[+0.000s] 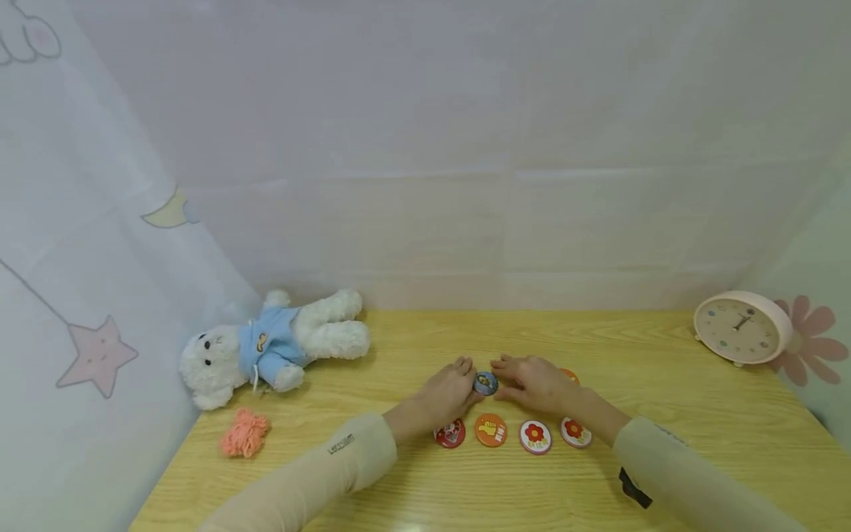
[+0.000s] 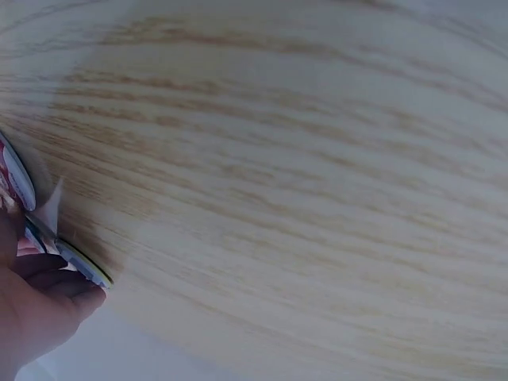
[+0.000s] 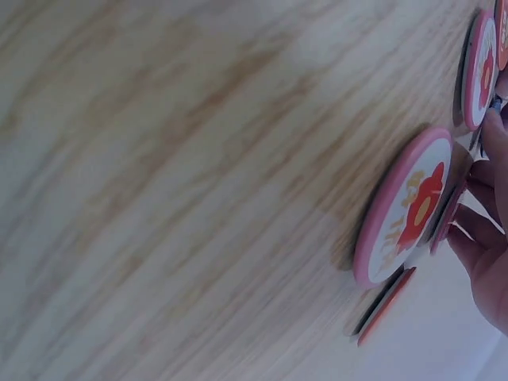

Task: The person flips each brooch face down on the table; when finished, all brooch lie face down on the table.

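Blue badge (image 1: 486,383): between my two hands; I can't tell if it touches the desk (image 1: 465,495).
Left hand (image 1: 447,391): at the badge's 9 o'clock, fingers bent, pinching its edge.
Right hand (image 1: 540,384): at its 3 o'clock, thumb and forefinger parted; I can't tell whether they grip.
Near row: red badge (image 1: 450,434) at 7, orange badge (image 1: 490,430) at 6, flower badges (image 1: 535,436) between 4 and 5.
Toy bear (image 1: 275,343): 9 o'clock.

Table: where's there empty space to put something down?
Bare patches lie between the right hand and the clock, and between the teddy and the left hand. It's crowded around both hands, among the badges.
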The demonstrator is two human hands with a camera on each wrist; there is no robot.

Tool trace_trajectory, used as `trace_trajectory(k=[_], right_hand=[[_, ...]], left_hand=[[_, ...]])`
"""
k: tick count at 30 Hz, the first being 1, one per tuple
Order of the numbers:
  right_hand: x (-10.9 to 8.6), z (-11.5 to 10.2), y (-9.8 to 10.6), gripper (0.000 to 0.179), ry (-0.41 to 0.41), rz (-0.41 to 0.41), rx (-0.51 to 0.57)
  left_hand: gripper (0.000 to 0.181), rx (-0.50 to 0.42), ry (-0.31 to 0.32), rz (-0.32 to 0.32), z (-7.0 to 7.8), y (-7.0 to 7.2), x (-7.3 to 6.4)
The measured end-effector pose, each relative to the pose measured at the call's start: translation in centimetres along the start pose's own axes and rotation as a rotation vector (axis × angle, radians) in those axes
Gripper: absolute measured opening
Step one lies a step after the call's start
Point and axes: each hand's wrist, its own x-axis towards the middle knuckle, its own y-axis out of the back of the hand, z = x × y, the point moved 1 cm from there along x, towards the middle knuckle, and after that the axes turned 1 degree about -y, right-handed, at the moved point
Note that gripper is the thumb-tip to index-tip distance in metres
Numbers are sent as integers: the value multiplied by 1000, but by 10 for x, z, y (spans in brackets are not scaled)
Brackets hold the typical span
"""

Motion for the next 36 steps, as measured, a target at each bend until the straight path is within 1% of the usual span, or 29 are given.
trace_trajectory(k=[3,6,9,12,14,17,22,26,30,33,36], right_hand=[[1,0,-1,44,6,-2,-27],[2,0,-2,43,10,7,-40],[2,-2,-3,42,21,14,-40],[2,-3,-4,41,19,19,-25],[2,-3,-5,40,11,20,-20],[2,-3,-4,41,8,22,-20],[4,-4,-3,43,36,15,-71],[6,-7,-1,41,64,9,-110],[9,-7,1,34,84,25,-137],[9,-6,1,28,75,57,-112],[9,-5,1,24,34,84,-12]], left_hand=[[51,61,-1,6,1,-1,0],[52,87,9,-4,1,-2,0],[55,57,32,-24,1,-1,0],[56,25,43,-30,2,0,0],[55,24,38,-23,2,0,0],[52,51,22,-10,2,1,1],[52,111,2,-12,1,0,2],[50,144,-5,2,0,-1,2],[50,165,1,-19,0,2,2],[53,170,11,-45,2,3,1],[57,151,39,-56,5,2,0]])
